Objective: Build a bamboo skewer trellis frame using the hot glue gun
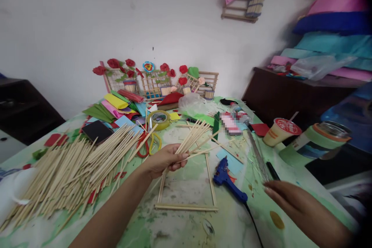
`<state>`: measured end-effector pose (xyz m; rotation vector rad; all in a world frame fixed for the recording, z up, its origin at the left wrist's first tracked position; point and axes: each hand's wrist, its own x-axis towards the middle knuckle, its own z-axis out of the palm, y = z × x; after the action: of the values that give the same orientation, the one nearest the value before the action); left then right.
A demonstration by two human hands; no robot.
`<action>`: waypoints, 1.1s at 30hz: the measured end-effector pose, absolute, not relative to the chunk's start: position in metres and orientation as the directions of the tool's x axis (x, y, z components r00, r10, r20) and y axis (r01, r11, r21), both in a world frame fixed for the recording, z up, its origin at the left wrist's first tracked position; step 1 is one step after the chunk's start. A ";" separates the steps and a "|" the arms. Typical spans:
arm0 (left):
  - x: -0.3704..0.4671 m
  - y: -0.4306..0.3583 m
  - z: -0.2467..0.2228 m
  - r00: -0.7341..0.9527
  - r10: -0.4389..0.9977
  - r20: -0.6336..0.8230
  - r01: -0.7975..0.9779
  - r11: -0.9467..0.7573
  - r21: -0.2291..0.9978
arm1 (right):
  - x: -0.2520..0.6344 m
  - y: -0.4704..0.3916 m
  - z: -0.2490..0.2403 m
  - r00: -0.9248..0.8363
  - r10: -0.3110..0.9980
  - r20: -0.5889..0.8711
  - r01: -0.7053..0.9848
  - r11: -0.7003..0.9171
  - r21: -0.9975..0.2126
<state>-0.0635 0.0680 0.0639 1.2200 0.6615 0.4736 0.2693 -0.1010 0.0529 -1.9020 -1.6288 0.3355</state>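
My left hand (171,158) is closed around a fanned bunch of thin wooden sticks (195,135), above a square stick frame (186,207) lying on the table. To the right, my right hand (296,201) has its thumb and fingers drawn together at the near end of a bundle of thin wires (258,155). Whatever its fingertips pinch is hidden. A black pen-like thing (272,171) lies beside that hand. Between the hands rests a blue glue gun (228,178) with a black cord. Red-and-yellow-handled scissors (148,144) lie beyond my left hand.
A large pile of wooden sticks (66,174) covers the left of the table. Clear tape (159,119), coloured paper (116,101) and a phone (231,123) lie farther back. A cup (281,131) and a jar (315,143) stand right. Flower-decorated stick frames (157,79) lean against the wall.
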 end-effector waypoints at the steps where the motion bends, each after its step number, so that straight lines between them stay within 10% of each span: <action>1: -0.063 0.066 0.062 0.731 0.652 -0.204 0.016 0.282 0.959 | 0.259 -0.083 0.061 0.159 0.981 0.112 0.751 -0.047 -0.658; 8: -0.074 0.054 0.043 0.713 0.673 -0.196 -0.023 0.302 0.953 | 0.191 0.011 0.096 0.087 0.984 0.153 0.248 0.128 -0.960; 26: -0.083 0.052 0.030 0.710 0.640 -0.293 0.126 0.294 0.948 | 0.174 0.047 0.085 0.022 0.992 0.121 0.185 0.115 -0.976; 33: -0.112 0.087 0.021 0.294 0.936 -0.194 0.229 0.128 0.965 | 0.203 0.037 0.101 0.113 0.971 0.208 0.161 0.189 -0.969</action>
<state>-0.1118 0.0866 0.0212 1.3663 1.1860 0.7471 0.2029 0.0372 0.1008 -1.2231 -1.3072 0.8918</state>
